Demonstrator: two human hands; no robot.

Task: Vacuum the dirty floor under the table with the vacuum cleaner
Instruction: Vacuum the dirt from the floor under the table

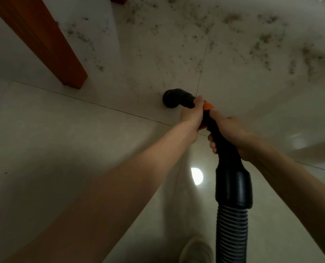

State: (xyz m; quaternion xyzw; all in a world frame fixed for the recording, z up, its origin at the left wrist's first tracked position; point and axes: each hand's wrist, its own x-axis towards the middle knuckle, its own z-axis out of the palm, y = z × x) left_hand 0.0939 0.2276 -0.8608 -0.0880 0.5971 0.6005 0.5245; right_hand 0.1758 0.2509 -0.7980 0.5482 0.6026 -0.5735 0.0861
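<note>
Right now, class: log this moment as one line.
left hand: grips black vacuum nozzle | right hand: grips it | dirt on pale tiled floor: unvacuumed

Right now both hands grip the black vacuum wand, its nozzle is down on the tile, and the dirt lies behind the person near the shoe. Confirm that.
Not quite. In the head view, the left hand and right hand do grip the vacuum wand, with the nozzle at the tile, but the dirt lies ahead, beyond the nozzle, not near the shoe.

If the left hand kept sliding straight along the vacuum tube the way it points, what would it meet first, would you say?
Probably the black elbow nozzle just ahead of the left hand, then the tile floor under it; depth is hard to judge.
</note>
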